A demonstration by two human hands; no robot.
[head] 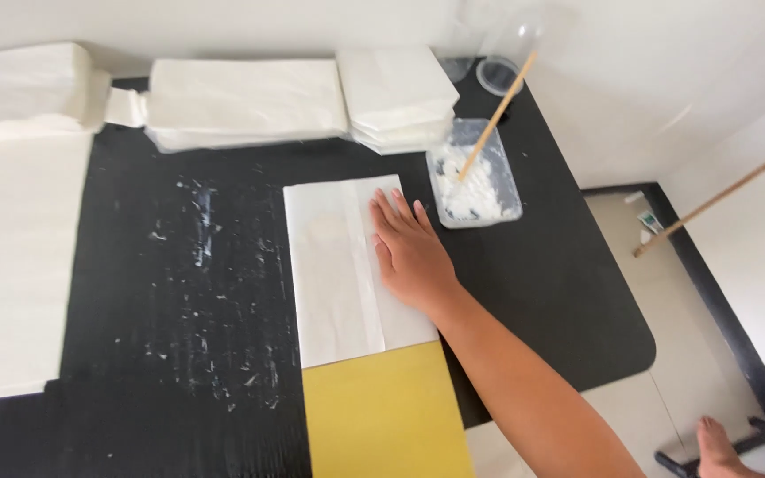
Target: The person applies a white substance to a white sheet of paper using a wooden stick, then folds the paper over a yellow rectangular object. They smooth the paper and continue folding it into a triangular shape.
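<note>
Head camera, looking down over my own work

I see only this one view: it sits on my head, tilts steeply down and a little forward over the black table (pixel 533 292), close enough that my right hand (pixel 411 252) fills the middle. The far wall edges the top, the floor shows at the right, and my foot (pixel 721 447) low at the corner.

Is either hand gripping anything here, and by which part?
Nothing is gripped. The right hand lies flat, palm down, on the right half of the folded white paper, fingers spread near its top edge. The left hand is out of view.
</note>
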